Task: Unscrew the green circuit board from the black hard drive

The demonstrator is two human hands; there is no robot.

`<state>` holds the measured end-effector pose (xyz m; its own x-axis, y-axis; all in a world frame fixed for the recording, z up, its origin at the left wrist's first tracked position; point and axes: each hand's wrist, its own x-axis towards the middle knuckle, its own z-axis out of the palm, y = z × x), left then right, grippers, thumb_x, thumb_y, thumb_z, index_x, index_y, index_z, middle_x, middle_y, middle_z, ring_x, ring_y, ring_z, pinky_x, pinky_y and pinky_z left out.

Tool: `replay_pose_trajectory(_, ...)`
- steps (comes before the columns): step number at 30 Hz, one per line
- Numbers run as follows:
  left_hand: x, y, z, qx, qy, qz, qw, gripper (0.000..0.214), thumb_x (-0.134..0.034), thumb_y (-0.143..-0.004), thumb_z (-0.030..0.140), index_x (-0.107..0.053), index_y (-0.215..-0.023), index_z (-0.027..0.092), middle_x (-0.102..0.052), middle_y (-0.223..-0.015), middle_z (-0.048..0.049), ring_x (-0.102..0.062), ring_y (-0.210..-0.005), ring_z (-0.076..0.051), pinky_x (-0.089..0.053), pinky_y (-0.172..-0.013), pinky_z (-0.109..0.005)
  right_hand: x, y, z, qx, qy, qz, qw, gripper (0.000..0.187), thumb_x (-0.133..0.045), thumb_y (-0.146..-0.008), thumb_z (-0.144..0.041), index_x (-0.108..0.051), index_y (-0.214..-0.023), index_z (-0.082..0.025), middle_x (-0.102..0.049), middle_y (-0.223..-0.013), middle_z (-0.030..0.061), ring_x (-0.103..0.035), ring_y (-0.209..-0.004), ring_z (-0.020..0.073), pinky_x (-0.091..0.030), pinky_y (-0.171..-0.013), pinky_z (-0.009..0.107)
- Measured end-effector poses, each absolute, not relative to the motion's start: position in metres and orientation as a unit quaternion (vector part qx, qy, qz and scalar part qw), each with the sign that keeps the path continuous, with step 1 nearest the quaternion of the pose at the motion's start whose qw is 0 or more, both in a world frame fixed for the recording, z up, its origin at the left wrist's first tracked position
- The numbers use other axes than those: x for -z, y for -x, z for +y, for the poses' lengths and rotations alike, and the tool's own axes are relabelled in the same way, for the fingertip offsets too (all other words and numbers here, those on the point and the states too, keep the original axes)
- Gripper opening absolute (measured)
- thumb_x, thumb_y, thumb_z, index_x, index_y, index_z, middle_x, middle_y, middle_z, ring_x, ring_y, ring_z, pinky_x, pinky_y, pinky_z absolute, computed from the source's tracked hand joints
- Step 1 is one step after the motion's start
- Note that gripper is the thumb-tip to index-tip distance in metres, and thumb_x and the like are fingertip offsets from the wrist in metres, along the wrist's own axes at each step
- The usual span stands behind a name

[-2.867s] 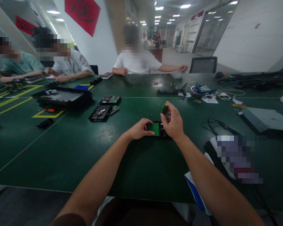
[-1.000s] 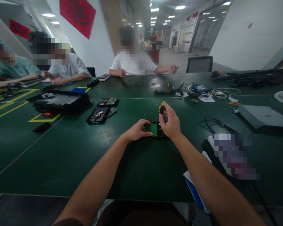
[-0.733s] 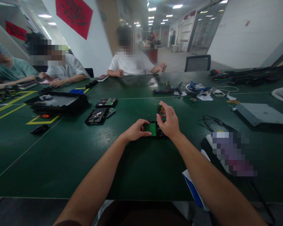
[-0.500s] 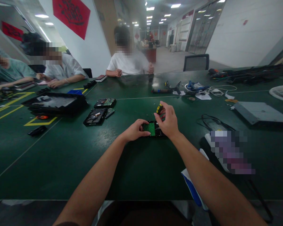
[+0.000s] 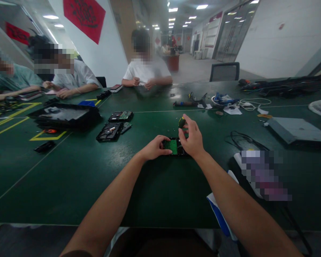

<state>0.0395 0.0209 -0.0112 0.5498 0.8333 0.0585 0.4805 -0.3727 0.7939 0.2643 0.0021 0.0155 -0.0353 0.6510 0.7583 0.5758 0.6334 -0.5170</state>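
Observation:
A hard drive (image 5: pixel 171 146) with a green circuit board facing up lies flat on the green table before me. My left hand (image 5: pixel 158 147) grips its left end, thumb along the near edge and fingers at the far side. In my right hand (image 5: pixel 192 138) is a screwdriver (image 5: pixel 181 122) with a yellow and black handle, held upright over the drive's right part. The fingers pinch that handle; the tip is hidden behind the hand. Small screws (image 5: pixel 168 130) lie just beyond the drive.
To the left sit an opened black drive (image 5: pixel 109 132), another drive (image 5: pixel 120 116) and a black tray (image 5: pixel 65 116). At right are a grey metal box (image 5: pixel 299 129), black cables and a blue-white cloth (image 5: pixel 218 214). Several people sit across the table (image 5: pixel 96 189).
The screwdriver handle has turned in my right fingers, showing less yellow. My left hand stays on the drive. Across the table, a person's hands have come closer together.

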Motion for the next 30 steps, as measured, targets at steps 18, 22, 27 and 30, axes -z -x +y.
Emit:
replay_pose_trajectory(18,0.0121,-0.0387,0.0233,-0.23,-0.799,0.409,0.375,0.069,-0.083,-0.074,0.052,-0.058,-0.132,0.023,-0.053,-0.12,-0.0075,-0.056,-0.081,-0.016,-0.053,-0.071,-0.034,-0.0183,-0.2645,0.0,-0.036,0.443,-0.71,0.546,0.057,-0.058,-0.097,-0.03,-0.04,-0.152,-0.033,-0.054,-0.129,0.0111,-0.066,-0.093,0.0218,-0.065,-0.069,0.038)
replay_pose_trajectory(22,0.0095,-0.0388,0.0218,-0.224,-0.796,0.414,0.381,0.069,-0.083,-0.075,0.051,-0.058,-0.133,0.023,-0.055,-0.12,-0.0081,-0.057,-0.084,-0.017,-0.053,-0.071,-0.033,-0.0178,-0.2638,-0.0003,-0.044,0.434,-0.715,0.546,0.061,-0.055,-0.097,-0.026,-0.036,-0.155,-0.033,-0.053,-0.135,0.0125,-0.066,-0.1,0.0237,-0.066,-0.076,0.042)
replay_pose_trajectory(27,0.011,-0.0395,0.0217,-0.235,-0.797,0.408,0.379,0.068,-0.083,-0.075,0.05,-0.058,-0.132,0.023,-0.054,-0.12,-0.0077,-0.056,-0.081,-0.016,-0.053,-0.07,-0.033,-0.0158,-0.265,0.0014,-0.027,0.44,-0.712,0.546,0.061,-0.057,-0.095,-0.026,-0.038,-0.153,-0.031,-0.054,-0.132,0.0134,-0.066,-0.097,0.0245,-0.066,-0.074,0.043)
replay_pose_trajectory(30,0.0117,-0.0397,0.0216,-0.237,-0.795,0.407,0.383,0.068,-0.083,-0.075,0.049,-0.058,-0.132,0.023,-0.053,-0.119,-0.0071,-0.056,-0.079,-0.015,-0.053,-0.069,-0.033,-0.0148,-0.2653,0.0026,-0.029,0.43,-0.712,0.554,0.061,-0.055,-0.096,-0.025,-0.037,-0.154,-0.03,-0.053,-0.139,0.0138,-0.067,-0.103,0.0261,-0.066,-0.079,0.044)
